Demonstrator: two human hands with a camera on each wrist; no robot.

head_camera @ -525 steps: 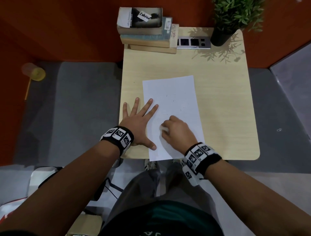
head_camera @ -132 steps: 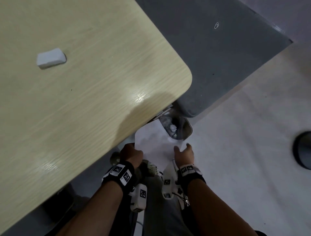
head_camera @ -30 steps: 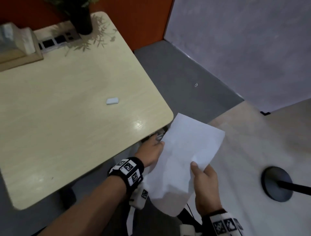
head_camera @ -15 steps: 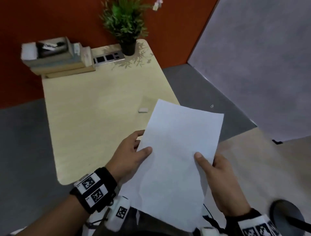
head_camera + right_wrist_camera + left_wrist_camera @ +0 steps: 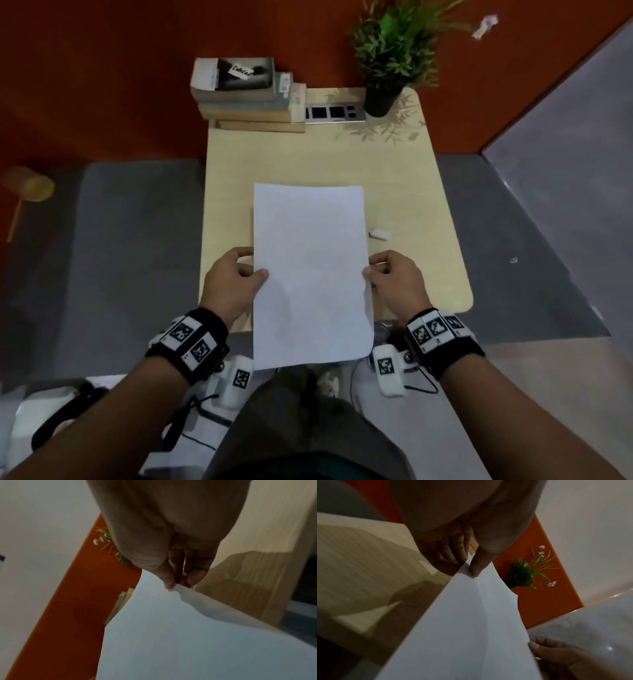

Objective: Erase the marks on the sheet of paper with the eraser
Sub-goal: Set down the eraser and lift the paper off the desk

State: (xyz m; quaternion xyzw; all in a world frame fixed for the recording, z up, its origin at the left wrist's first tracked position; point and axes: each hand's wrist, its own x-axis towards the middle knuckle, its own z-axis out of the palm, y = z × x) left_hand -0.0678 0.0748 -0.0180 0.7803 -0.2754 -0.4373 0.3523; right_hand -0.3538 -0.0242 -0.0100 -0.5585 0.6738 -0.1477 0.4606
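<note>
Two hands, left hand (image 5: 230,281) and right hand (image 5: 397,279), pinch one sheet of paper (image 5: 310,274) above the table (image 5: 411,192), one eraser (image 5: 379,234) beside it, book label unreadable.

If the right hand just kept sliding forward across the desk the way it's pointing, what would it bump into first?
Probably the eraser. It lies on the table just ahead of the right hand, which pinches the paper's right edge. The hand may be raised above the table, so it could pass over; depth is unclear.

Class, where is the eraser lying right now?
In the head view, the eraser lies on the table, just right of the sheet of paper, beyond the right hand.
</note>
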